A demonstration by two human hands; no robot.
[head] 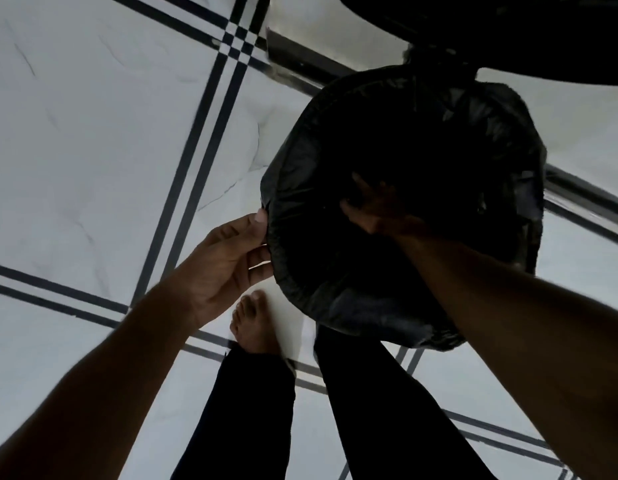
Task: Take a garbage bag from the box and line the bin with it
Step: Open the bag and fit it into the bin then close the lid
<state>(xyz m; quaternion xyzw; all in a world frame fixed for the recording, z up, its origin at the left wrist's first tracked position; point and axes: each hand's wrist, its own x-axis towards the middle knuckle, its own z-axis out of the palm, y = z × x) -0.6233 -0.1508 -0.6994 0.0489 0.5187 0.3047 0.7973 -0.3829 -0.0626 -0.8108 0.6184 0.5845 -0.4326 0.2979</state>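
A round bin stands on the floor right of centre, wrapped in a black garbage bag (pixel 335 271) whose edge is folded over the rim and hangs down the outside. My left hand (pixel 228 261) pinches the bag's folded edge at the bin's left rim, thumb on top. My right hand (pixel 376 206) reaches down inside the bin's dark opening, fingers spread against the bag; whether it grips the plastic is too dark to tell. The box of bags is out of sight.
White marble-look floor (pixel 93 150) with dark double stripes lies all around. My bare foot (pixel 253 323) and dark trouser legs stand just in front of the bin. A large dark round object (pixel 542 29) overhangs the top right corner.
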